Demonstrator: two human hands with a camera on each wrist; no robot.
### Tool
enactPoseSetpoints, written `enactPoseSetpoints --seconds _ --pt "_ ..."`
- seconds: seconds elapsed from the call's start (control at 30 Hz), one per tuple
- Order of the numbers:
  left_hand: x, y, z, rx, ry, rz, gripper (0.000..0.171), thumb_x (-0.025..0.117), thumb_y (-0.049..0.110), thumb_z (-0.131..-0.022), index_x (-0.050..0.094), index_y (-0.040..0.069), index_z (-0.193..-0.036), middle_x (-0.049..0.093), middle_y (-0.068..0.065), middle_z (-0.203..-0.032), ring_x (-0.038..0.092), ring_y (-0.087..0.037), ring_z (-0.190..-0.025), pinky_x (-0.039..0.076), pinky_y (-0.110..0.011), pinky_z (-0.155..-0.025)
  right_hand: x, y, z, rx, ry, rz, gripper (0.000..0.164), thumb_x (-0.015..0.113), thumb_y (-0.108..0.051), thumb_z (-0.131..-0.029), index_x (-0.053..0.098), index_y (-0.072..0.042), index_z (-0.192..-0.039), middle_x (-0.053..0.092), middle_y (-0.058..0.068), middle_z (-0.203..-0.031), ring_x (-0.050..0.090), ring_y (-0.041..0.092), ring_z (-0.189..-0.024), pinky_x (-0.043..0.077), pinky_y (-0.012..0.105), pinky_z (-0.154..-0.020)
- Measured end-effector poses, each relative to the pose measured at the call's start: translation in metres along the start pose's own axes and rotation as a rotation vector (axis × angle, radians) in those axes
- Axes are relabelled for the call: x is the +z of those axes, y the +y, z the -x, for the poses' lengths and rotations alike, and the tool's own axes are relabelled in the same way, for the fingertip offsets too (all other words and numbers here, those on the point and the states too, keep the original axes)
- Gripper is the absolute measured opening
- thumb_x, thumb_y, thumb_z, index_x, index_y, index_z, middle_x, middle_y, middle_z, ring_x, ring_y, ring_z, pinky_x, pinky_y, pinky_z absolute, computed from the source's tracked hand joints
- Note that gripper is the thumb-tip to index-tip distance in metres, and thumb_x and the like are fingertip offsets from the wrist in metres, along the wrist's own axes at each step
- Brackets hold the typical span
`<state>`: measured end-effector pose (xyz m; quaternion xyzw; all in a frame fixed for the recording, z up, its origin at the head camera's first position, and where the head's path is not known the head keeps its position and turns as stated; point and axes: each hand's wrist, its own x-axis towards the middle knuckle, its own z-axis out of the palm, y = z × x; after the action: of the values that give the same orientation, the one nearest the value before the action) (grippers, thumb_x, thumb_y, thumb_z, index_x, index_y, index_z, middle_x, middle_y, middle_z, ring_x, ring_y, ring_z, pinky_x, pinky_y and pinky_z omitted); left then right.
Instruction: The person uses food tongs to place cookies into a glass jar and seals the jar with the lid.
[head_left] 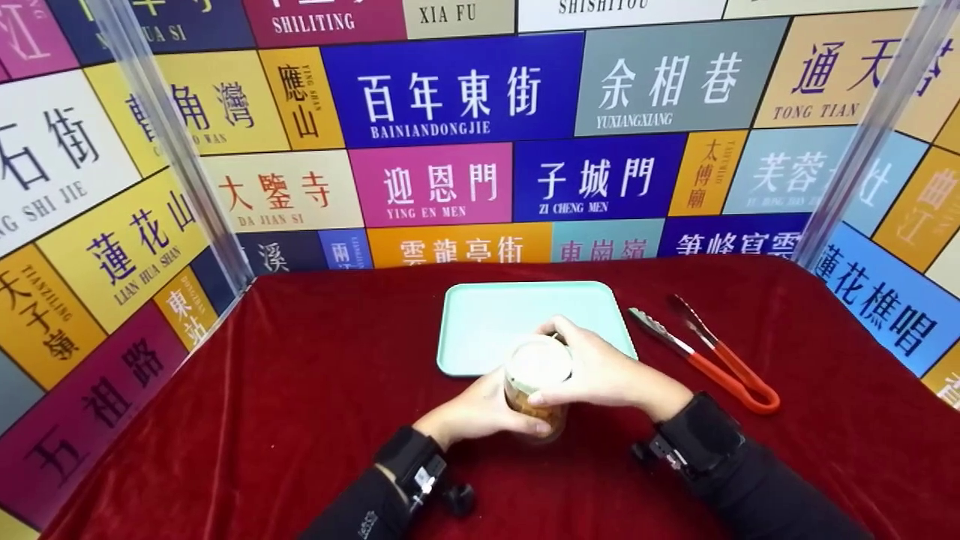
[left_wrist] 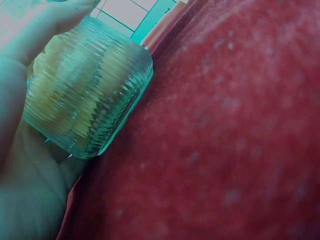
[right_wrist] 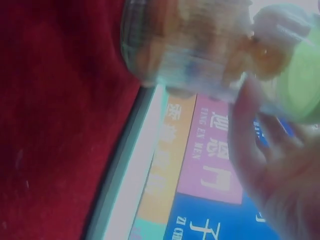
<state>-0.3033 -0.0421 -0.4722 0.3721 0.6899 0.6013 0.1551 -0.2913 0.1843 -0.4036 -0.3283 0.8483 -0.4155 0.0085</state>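
Note:
A ribbed clear jar (head_left: pixel 551 420) with yellow-brown pieces inside is held between both hands, in front of the tray's near edge. On its top sits a pale green lid (head_left: pixel 538 361). My left hand (head_left: pixel 476 409) grips the jar body low down, thumb across the near side. At the lid my right hand (head_left: pixel 600 367) holds on, with its thumb on the near rim and fingers round the far side. The left wrist view shows the jar's ribbed wall (left_wrist: pixel 95 85) leaning against the palm. In the right wrist view, fingers (right_wrist: pixel 245 115) lie by the lid's edge.
A mint-green tray (head_left: pixel 480 322) lies behind the jar. Tongs with red handles (head_left: pixel 739 375) rest to its right. Dark red cloth (head_left: pixel 300 375) covers the table. Clear upright posts (head_left: pixel 855 142) stand at the back corners, before walls of coloured signs.

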Motion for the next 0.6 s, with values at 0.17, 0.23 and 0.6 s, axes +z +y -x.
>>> enactPoseSetpoints --seconds 0.17,0.23,0.6 --pt "-0.001 -0.001 0.0 -0.008 0.001 -0.003 0.086 0.092 0.01 -0.082 0.045 0.02 -0.152 0.062 0.002 -0.14 0.06 -0.016 -0.129 0.045 -0.034 -0.115 -0.007 0.013 0.002 -0.046 -0.087 -0.111 0.085 0.093 -0.029 -0.082 0.052 -0.017 -0.155 0.062 0.004 -0.142 0.056 0.027 -0.13 0.043 0.054 -0.112" --pt "0.0 -0.001 -0.001 0.002 -0.001 -0.002 0.087 0.092 0.009 -0.082 0.044 0.021 -0.153 0.062 0.002 -0.141 0.06 -0.017 -0.129 0.045 -0.034 -0.115 -0.007 0.017 0.002 -0.047 -0.07 -0.119 0.082 0.092 -0.028 -0.082 0.055 -0.015 -0.154 0.063 0.003 -0.143 0.056 0.027 -0.132 0.042 0.055 -0.113" --pt "0.0 -0.001 0.0 0.014 0.018 -0.052 0.083 0.093 0.01 -0.08 0.05 0.019 -0.15 0.064 0.003 -0.136 0.063 -0.016 -0.126 0.048 -0.034 -0.113 -0.003 0.014 0.0 -0.094 0.008 0.038 0.081 0.094 -0.035 -0.08 0.059 -0.008 -0.148 0.064 0.005 -0.143 0.058 0.026 -0.132 0.046 0.054 -0.111"
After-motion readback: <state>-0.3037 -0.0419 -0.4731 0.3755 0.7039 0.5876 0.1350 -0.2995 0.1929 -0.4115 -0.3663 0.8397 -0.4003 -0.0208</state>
